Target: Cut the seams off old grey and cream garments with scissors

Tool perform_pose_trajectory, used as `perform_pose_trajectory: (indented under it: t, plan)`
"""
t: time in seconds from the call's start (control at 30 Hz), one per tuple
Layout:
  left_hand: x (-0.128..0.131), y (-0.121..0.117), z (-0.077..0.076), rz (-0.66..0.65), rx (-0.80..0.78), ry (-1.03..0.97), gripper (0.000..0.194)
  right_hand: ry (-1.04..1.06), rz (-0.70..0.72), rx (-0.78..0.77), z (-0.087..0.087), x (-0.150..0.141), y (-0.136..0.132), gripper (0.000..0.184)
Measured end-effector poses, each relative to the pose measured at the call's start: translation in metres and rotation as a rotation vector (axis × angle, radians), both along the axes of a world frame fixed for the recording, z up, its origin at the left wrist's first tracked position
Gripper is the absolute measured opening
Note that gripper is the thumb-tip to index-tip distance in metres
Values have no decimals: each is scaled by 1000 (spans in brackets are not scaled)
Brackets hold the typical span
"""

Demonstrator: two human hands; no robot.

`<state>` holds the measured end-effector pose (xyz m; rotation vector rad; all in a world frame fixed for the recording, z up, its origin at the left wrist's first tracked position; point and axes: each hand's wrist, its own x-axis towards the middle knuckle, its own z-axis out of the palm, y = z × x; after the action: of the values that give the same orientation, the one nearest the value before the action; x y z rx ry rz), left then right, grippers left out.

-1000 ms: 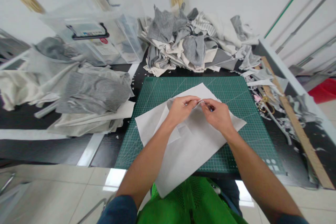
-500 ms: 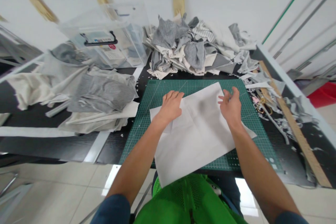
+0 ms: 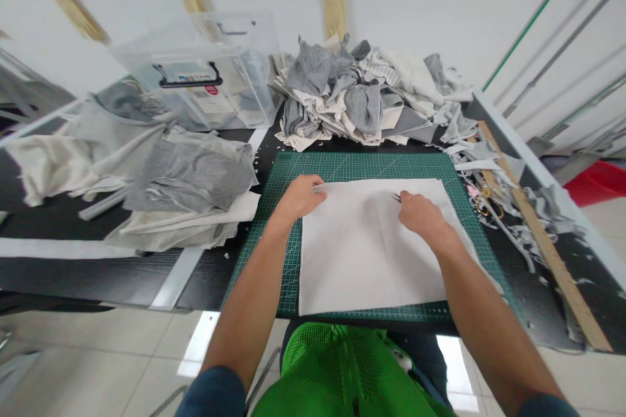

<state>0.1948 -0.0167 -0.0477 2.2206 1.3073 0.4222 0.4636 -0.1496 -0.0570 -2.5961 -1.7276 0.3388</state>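
Observation:
A white fabric piece (image 3: 357, 254), roughly rectangular, lies nearly flat on the green cutting mat (image 3: 288, 166), with a faint crease down its middle. At its upper left corner, my left hand (image 3: 300, 199) is closed with thumb and fingers pinching the edge. My right hand (image 3: 421, 214) rests over the right half of the fabric, its fingers closed round a small tool (image 3: 397, 197). Only two thin dark points of this tool show, like snips or tweezers; the rest is hidden in the hand.
Grey and white fabric pieces (image 3: 190, 172) are stacked at left, near a clear plastic box (image 3: 229, 88). A heap of scraps (image 3: 362, 91) lies behind the mat. On the right are a wooden ruler (image 3: 548, 241), cut strips and gold-handled scissors (image 3: 482, 199).
The fabric has been turned and spread flatter on the mat. My hands moved apart from the middle; the left went to the upper left corner, the right to the right half.

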Motion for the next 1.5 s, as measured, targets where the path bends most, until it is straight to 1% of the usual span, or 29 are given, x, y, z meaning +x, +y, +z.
perform_pose_trajectory:
  t: [0.03, 0.1, 0.17, 0.23, 0.33, 0.43, 0.5, 0.6, 0.67, 0.77, 0.87, 0.93, 1.03, 1.1, 1.17, 1.27, 1.33, 1.4, 1.5]
  plan:
    - [6, -3, -1, 45, 22, -132, 15, 44, 16, 74, 4, -1, 2, 37]
    - [19, -11, -2, 110, 25, -378, 21, 202, 87, 308, 11, -7, 8, 33]
    - [33, -21, -4, 86, -71, -593, 24, 391, 162, 557, 15, -19, 13, 28]
    - [41, -30, -3, 44, -151, -705, 34, 513, 179, 733, 18, -33, 16, 26]
    - [45, -40, -1, -30, -211, -767, 43, 618, 202, 871, 17, -52, 17, 29]
    - [44, -49, 1, -90, -187, -752, 42, 711, 200, 885, 13, -62, 16, 31]
    - [43, -54, -1, -103, -124, -728, 34, 763, 194, 876, 9, -66, 13, 27]
    - [43, -61, -5, -37, 40, -744, 15, 796, 235, 912, 3, -67, 9, 18]
    - [44, -65, -7, 16, 182, -754, 9, 799, 295, 924, 2, -68, 5, 16]
    - [43, -70, -10, 32, 367, -738, 8, 757, 406, 916, 4, -67, -1, 22]
    - [41, -71, -12, 28, 479, -745, 10, 675, 509, 951, 7, -68, -5, 26]
    - [40, -69, -13, 35, 535, -763, 11, 631, 519, 990, 8, -71, -7, 27]
    - [39, -68, -14, 17, 601, -780, 12, 589, 472, 1029, 7, -75, -8, 26]
    - [40, -67, -15, -18, 629, -787, 13, 569, 435, 1050, 6, -77, -9, 25]
    - [41, -68, -16, -33, 647, -796, 13, 552, 413, 1065, 7, -78, -11, 30]
    - [43, -71, -16, 12, 624, -803, 14, 528, 434, 1040, 7, -80, -14, 41]
    - [44, -73, -14, 77, 567, -801, 12, 507, 448, 1026, 7, -81, -15, 45]
    - [45, -76, -11, 134, 488, -805, 8, 485, 462, 1045, 4, -83, -14, 49]
    - [45, -79, -7, 156, 359, -821, 6, 453, 503, 1083, -1, -85, -11, 57]
